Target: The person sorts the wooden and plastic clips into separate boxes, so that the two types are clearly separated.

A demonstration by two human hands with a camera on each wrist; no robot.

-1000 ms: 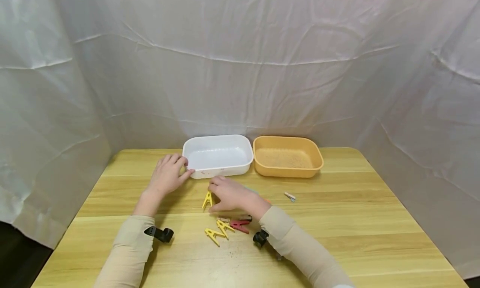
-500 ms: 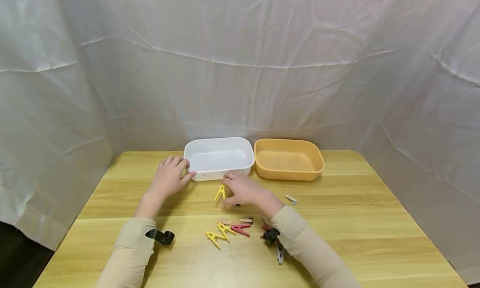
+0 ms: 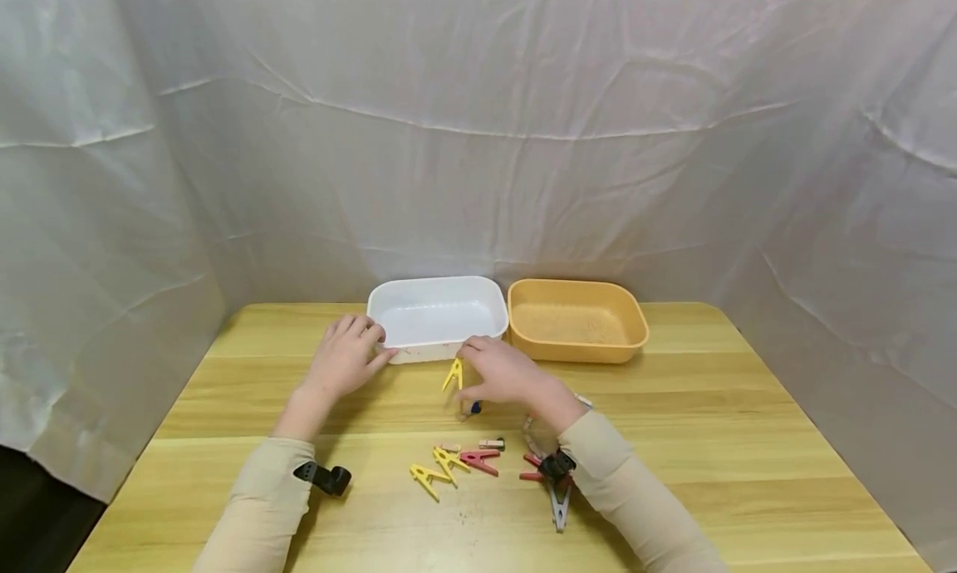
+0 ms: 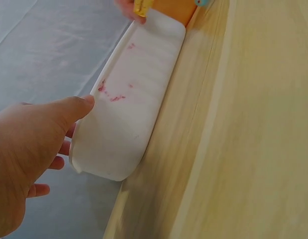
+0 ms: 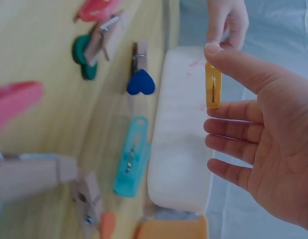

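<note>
Worktop [image 3: 710, 440]: pale wood planks, carrying everything below, white sheet draped behind.
Orange tub [image 3: 577, 321]: at the back, just beside the white tub's right end.
White tub [image 3: 437, 318]: back centre, reddish smears on its near wall, touching the left hand.
Left hand [image 3: 345, 361]: resting against the white tub's left corner, thumb along the wall, fingers [image 4: 58, 162] lightly bent over the rim, gripping nothing.
Right hand [image 3: 504, 372]: raised just in front of the white tub, thumb and forefinger pinching the yellow peg, other fingers [image 5: 233, 144] spread loose.
Loose pegs [image 3: 449, 461]: yellow, pink and wooden ones scattered near the front, a turquoise one [image 5: 131, 157] and a blue heart clip [image 5: 140, 82] lying closer to the tub.
Yellow peg [image 3: 453, 375]: off the worktop, held upright at the white tub's near wall.
</note>
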